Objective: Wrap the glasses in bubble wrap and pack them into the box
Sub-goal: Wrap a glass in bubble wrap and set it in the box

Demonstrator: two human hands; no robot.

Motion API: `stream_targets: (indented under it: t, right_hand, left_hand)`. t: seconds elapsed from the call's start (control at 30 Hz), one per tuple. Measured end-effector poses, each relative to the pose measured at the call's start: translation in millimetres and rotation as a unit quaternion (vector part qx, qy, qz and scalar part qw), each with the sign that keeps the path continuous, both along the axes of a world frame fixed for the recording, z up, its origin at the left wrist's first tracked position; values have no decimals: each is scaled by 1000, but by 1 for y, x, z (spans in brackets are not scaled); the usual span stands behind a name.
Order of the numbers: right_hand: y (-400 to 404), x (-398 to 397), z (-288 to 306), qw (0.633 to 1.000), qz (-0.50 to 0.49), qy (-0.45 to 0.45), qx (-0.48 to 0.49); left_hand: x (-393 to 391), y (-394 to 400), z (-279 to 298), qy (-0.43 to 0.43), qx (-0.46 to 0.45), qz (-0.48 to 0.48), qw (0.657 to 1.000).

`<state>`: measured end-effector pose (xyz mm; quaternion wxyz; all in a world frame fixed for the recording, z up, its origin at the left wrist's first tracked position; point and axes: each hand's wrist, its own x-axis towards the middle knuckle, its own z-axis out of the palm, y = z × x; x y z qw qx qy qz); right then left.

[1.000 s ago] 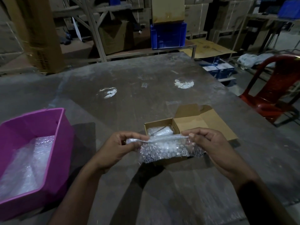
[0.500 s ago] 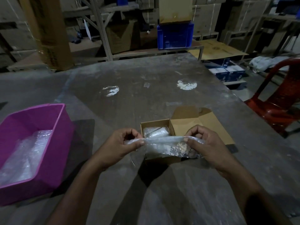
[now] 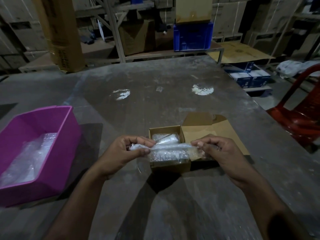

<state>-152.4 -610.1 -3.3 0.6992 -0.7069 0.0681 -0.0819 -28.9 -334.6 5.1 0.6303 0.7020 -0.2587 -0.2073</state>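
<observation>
Already one wrapped bundle (image 3: pixel 165 138), seemingly glasses, lies inside the box (image 3: pixel 170 166).

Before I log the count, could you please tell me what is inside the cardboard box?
One bubble-wrapped bundle lies at the far end of the cardboard box. The roll of bubble wrap held between the left hand and right hand covers the near part.

Glasses apparently hidden inside bubble wrap (image 3: pixel 166 150); contents unclear.
</observation>
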Motion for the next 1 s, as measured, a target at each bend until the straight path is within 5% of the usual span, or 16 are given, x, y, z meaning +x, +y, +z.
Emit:
stream_targets:
  t: [0.43, 0.67, 0.83, 1.0]
  right_hand:
    - [-2, 16, 19, 994, 23, -56, -88]
    - [1, 31, 28, 983, 34, -87, -158]
    - [8, 41, 30, 986, 11, -82, -144]
    - [23, 47, 24, 997, -11, -51, -54]
  left_hand:
    - [-3, -20, 9, 60, 89, -167, 980]
    - [1, -29, 7, 61, 60, -111, 990]
    - [4, -27, 8, 88, 8, -145, 985]
    - [5, -36, 12, 150, -136, -83, 976]
